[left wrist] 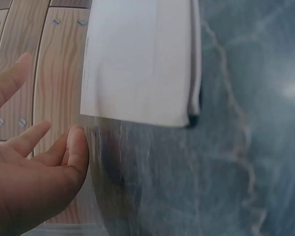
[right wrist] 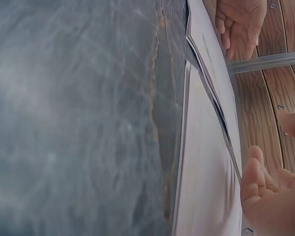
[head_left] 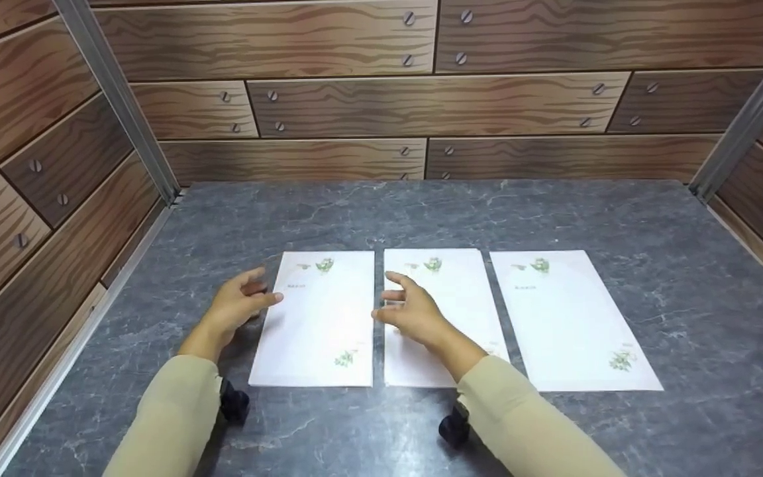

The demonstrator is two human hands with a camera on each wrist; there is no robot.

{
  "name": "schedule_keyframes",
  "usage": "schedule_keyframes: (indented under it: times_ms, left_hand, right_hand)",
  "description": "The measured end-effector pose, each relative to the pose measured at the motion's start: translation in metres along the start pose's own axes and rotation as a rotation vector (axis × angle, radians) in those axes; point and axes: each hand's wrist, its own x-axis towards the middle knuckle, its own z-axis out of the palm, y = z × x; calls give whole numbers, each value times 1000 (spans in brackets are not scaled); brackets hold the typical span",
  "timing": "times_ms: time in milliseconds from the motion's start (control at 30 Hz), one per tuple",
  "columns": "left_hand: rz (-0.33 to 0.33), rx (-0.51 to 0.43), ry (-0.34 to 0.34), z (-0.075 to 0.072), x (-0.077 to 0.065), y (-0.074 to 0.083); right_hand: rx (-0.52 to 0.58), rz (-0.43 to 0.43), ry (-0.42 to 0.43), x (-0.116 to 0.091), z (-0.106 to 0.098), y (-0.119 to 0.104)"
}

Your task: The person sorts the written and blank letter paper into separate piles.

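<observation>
Three white paper stacks or pads with small green floral prints lie in a row. My left hand [head_left: 232, 306] hovers by the left edge of the left stack [head_left: 315, 324], thumb over that edge, fingers loosely bent. My right hand [head_left: 416, 317] is above the left part of the middle stack [head_left: 454, 291], fingers spread and slightly bent, hiding part of it. Neither hand holds anything. The right stack [head_left: 567, 324] lies apart from both hands. In the left wrist view, the near stack [left wrist: 137, 64] shows some thickness at its edge.
The dark grey marbled tabletop [head_left: 328, 430] extends around the papers. Wood-patterned panels [head_left: 342, 106] stand at the back and both sides, with metal corner posts [head_left: 116, 99]. Each wrist carries a small black device [head_left: 234, 403].
</observation>
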Motion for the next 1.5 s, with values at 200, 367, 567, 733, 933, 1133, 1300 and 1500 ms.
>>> schedule_keyframes:
  times_ms: [200,367,567,733,933,1133,1300,1500]
  left_hand:
    - [-42,-84,-45,-7,-1,-1]
    - [-95,-131,-43,-8,-1,-2]
    - [-124,-146,-45,-8,-2,-3]
    - [-145,-155,-66,-7,-2,0]
    - [-158,-157,-60,-6,-2,0]
    - [-156,-170,-50,-7,-3,-1]
    - [-137,-194,-25,-5,-3,-3]
    - [-111,-220,6,-2,-1,-5]
  right_hand:
    - [7,47,-38,0,4,0]
    - [14,76,-42,0,9,0]
    - [39,92,-41,1,12,1]
    - [51,92,-58,1,13,3]
    - [55,73,-72,0,12,3]
    - [54,66,-59,-1,11,4]
    - [60,35,-29,1,12,6]
    - [52,-4,-12,2,12,8]
